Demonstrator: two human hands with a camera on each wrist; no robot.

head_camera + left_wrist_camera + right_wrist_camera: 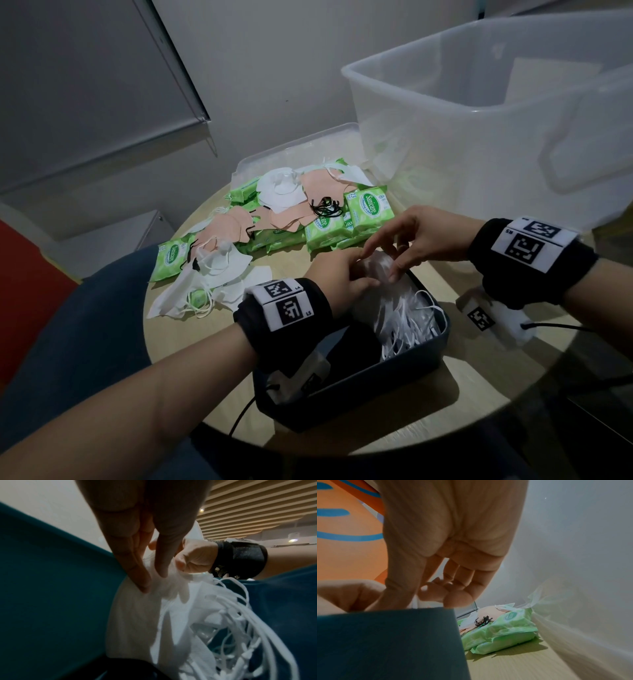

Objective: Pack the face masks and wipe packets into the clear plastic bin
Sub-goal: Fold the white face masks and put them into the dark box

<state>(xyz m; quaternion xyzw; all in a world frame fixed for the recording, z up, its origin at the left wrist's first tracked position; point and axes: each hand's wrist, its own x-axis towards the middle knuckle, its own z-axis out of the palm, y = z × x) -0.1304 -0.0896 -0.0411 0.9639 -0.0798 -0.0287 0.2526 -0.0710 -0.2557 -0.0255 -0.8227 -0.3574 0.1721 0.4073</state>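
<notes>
Both the left hand (342, 274) and right hand (411, 240) pinch a white face mask (137, 608) in their fingers above the dark tray (394, 377) on the bench (479, 428), so gathering is underway; next it needs lifting into the clear plastic bin (445, 113).

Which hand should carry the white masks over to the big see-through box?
Probably the right hand. The clear bin stands on its side of the table, and it already pinches the white masks. The left hand would have to cross over.
</notes>
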